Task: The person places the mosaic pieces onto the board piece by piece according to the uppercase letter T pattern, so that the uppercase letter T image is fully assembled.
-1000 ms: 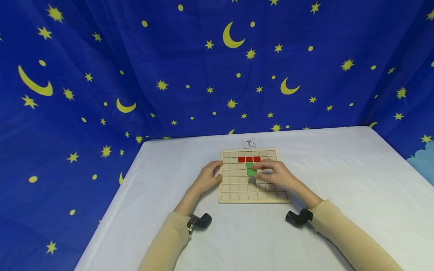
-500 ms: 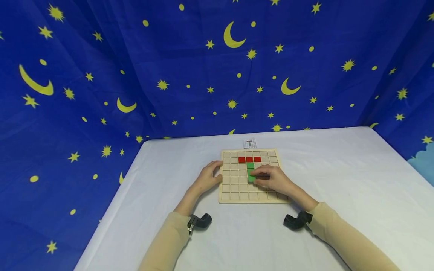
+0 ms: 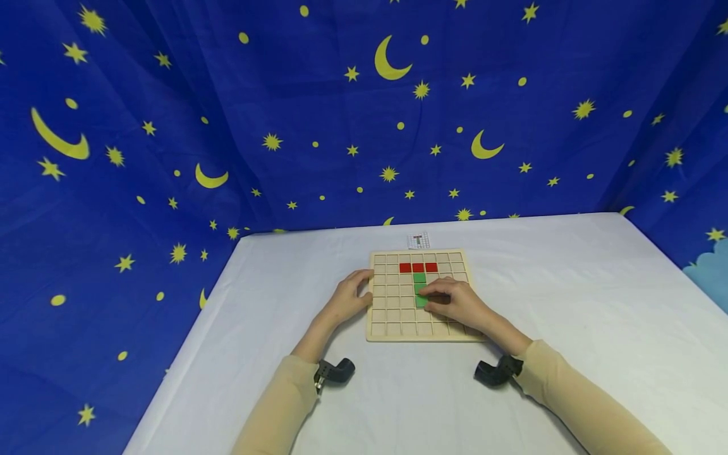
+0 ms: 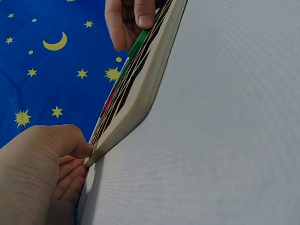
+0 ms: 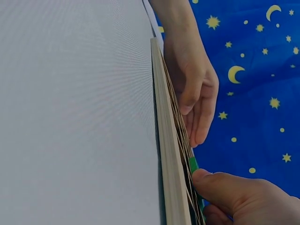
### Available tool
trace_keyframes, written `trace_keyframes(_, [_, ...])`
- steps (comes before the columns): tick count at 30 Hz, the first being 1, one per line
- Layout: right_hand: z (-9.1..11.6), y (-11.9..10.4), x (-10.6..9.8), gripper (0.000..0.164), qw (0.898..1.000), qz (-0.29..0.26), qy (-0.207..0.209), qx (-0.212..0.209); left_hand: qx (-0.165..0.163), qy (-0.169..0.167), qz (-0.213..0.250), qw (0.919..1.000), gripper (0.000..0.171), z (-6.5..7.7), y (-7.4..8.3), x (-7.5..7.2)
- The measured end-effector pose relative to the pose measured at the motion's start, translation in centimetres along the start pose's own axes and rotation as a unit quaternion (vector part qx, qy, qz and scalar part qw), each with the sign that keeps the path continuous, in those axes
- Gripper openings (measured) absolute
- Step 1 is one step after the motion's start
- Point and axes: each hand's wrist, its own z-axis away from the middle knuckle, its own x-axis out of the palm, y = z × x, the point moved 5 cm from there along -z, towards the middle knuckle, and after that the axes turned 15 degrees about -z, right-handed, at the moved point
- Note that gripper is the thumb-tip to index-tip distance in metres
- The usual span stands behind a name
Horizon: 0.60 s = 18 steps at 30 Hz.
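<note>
A wooden grid board (image 3: pixel 392 330) lies flat on the table. Three red tiles (image 3: pixel 418 268) form a row near its far side. From the middle red tile, a column of green tiles (image 3: pixel 419 278) runs toward me. My right hand (image 3: pixel 461 303) pinches the nearest green tile (image 3: pixel 421 302) between thumb and fingers, at its cell; its edge shows in the left wrist view as a green strip (image 4: pixel 137 43). My left hand (image 3: pixel 344 300) rests against the board's left edge, thumb and fingers touching it, with a gap between them. The fingers' far sides are partly hidden.
A small card (image 3: pixel 418 240) with a printed grid and a red and green pattern lies just beyond the board. White cloth covers the table (image 3: pixel 569 303). A blue star-and-moon curtain (image 3: pixel 318 114) hangs behind. Black wrist cameras (image 3: pixel 498 371) sit at both sleeves.
Over the last second my right hand has come toward me by about one cell with the green tile, which now sits lower at its cell. My left hand has stayed put.
</note>
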Motion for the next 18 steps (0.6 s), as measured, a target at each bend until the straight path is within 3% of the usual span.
trace_keyframes(18, [0.03,0.23,-0.05,0.030,1.000,0.016,0.007,-0.002,-0.004,-0.004,0.005,1.0000,0.055,-0.10,0.07,0.12])
